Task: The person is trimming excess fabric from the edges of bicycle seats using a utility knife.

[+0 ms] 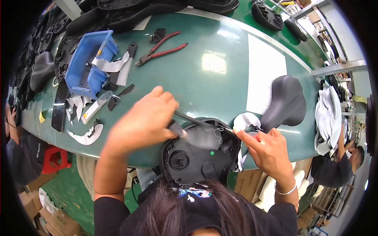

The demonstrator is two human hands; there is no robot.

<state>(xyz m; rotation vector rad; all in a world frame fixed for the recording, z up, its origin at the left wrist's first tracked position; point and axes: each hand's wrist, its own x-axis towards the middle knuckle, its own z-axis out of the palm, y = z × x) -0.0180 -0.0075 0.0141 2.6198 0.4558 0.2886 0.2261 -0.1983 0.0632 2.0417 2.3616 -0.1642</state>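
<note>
In front of me, a black bicycle saddle (197,157) lies underside up at the table's near edge. My left hand (147,114), smeared by motion, is closed above its left side. A narrow black strip (191,118) runs from this hand to the saddle's far rim. My right hand (269,149) is closed at the right rim around a small tool with a slim metal tip (227,129); a bit of red shows between the fingers, and the rest is hidden. Loose pale thread (221,135) hangs by the tip. A curled white scrap (247,120) lies beyond the right hand.
A blue bin (73,80) with scraps stands at left, near red-handled pliers (161,49), a grey-handled knife (125,65) and a phone (60,108). A finished-looking black saddle (285,102) and white paper (265,70) lie right. Other people sit at both sides.
</note>
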